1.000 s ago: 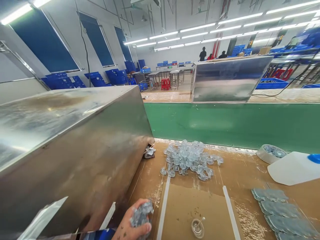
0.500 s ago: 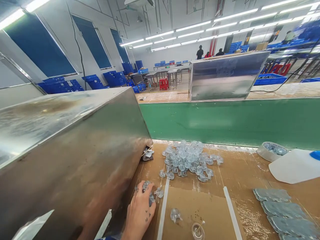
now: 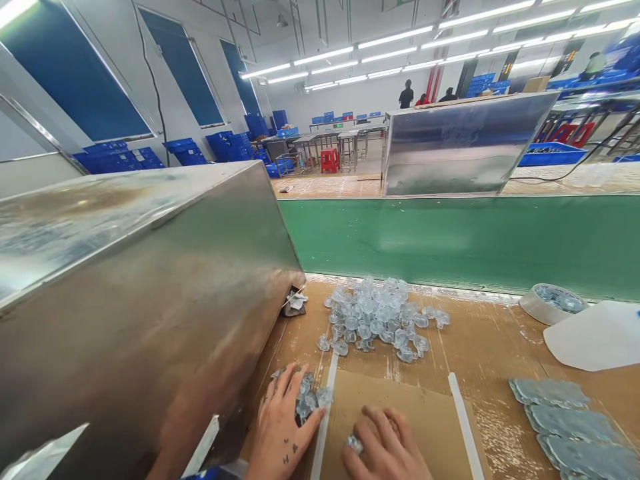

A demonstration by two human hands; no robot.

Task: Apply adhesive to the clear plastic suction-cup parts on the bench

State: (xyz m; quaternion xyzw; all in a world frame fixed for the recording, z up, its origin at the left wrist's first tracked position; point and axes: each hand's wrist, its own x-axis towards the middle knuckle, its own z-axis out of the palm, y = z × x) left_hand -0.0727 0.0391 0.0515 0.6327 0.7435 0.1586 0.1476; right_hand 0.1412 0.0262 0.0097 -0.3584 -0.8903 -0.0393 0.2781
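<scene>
My left hand (image 3: 283,423) lies over a small cluster of clear plastic pieces (image 3: 310,399) beside the metal box. Its fingers are stretched out and its thumb stands apart, with pieces showing in the gap. On the cardboard sheet (image 3: 420,400), my right hand (image 3: 387,445) has its fingers curled down over a clear plastic piece (image 3: 354,445), partly visible at the index finger. The rest of what lies under that hand is hidden. A larger heap of clear plastic pieces (image 3: 373,313) sits beyond both hands.
A big metal box (image 3: 200,300) stands at the left. A green strip (image 3: 450,233) runs behind the work surface. At the right are a tape roll (image 3: 537,303), a white plastic bottle (image 3: 595,337) and several grey-green flat packs (image 3: 573,417). A dark scrap (image 3: 293,303) lies by the box.
My right hand has come into view over the cardboard and covers the small round item there. My left hand has spread its fingers and shifted slightly right, against the small cluster.
</scene>
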